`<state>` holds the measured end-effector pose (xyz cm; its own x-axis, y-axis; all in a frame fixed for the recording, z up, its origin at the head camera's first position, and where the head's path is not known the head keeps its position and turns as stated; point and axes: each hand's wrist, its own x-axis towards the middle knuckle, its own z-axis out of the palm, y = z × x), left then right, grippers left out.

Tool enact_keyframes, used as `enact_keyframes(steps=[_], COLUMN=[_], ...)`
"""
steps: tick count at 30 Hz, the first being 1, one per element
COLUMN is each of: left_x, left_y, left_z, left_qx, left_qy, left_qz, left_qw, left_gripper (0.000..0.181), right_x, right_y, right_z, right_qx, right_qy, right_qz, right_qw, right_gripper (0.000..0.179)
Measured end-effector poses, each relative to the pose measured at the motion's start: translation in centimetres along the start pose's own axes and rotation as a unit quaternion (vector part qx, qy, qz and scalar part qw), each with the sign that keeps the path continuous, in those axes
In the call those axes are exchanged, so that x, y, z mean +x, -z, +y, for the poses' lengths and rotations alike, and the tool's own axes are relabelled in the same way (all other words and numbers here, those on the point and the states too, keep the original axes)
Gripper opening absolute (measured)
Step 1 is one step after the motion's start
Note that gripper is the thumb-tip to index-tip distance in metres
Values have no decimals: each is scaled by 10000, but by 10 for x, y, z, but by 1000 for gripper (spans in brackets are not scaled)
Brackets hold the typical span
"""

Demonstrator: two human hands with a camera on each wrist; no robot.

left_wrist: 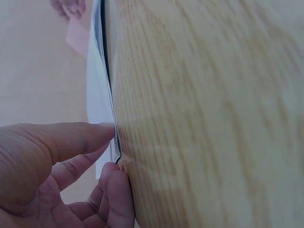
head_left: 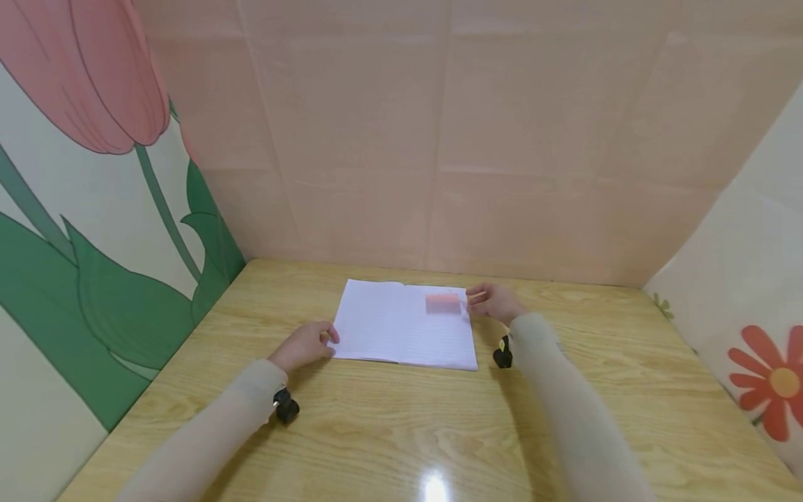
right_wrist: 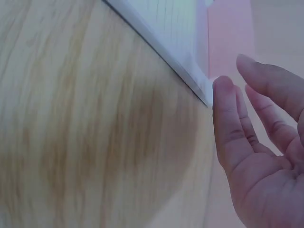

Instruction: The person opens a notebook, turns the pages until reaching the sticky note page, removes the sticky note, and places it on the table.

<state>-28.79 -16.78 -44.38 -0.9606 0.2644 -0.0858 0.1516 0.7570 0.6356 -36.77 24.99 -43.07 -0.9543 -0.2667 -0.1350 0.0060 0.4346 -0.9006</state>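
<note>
An open notebook (head_left: 370,321) with lined white pages lies on the wooden table. On the upper part of its right page is a pink sticky note (head_left: 442,302), which stands partly up from the paper. My left hand (head_left: 307,344) holds the notebook's near left corner, the thumb (left_wrist: 90,136) on the page edge and the curled fingers (left_wrist: 119,194) beside the corner. At the right edge, close to the sticky note, is my right hand (head_left: 495,302). Its thumb and fingers (right_wrist: 230,123) are spread apart, with nothing between them.
The wooden table (head_left: 389,425) reaches back to a plain pinkish wall covering (head_left: 351,139). A tulip-patterned panel (head_left: 119,279) stands at the left, and a flower-patterned panel (head_left: 740,279) at the right. Each wrist carries a small black camera (head_left: 286,406).
</note>
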Motion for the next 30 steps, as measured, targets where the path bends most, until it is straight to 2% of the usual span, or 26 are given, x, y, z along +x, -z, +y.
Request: enact_keyframes(steps=[5, 10, 16, 20, 30], left_x=[-1, -2, -1, 0, 2], left_y=[1, 0, 0, -1, -2], left_z=[0, 0, 0, 0, -1], left_qx=[14, 47, 19, 22, 23], left_qy=[11, -39, 45, 84, 108], left_qz=[-15, 0, -1, -7, -7], left_qw=[10000, 10000, 10000, 10000, 9999], left_gripper=[18, 18, 17, 16, 16], right_x=[4, 7, 13, 16, 14], right_y=[-7, -16, -26, -28, -30], right_z=[4, 0, -2, -3, -7], right_qx=[37, 191, 513, 694, 754], right_qy=[50, -194, -490, -508, -626], right_qz=[-25, 100, 376, 473, 683], right_qw=[10000, 9996, 9968, 9952, 9928], right_gripper=[44, 40, 32, 26, 15])
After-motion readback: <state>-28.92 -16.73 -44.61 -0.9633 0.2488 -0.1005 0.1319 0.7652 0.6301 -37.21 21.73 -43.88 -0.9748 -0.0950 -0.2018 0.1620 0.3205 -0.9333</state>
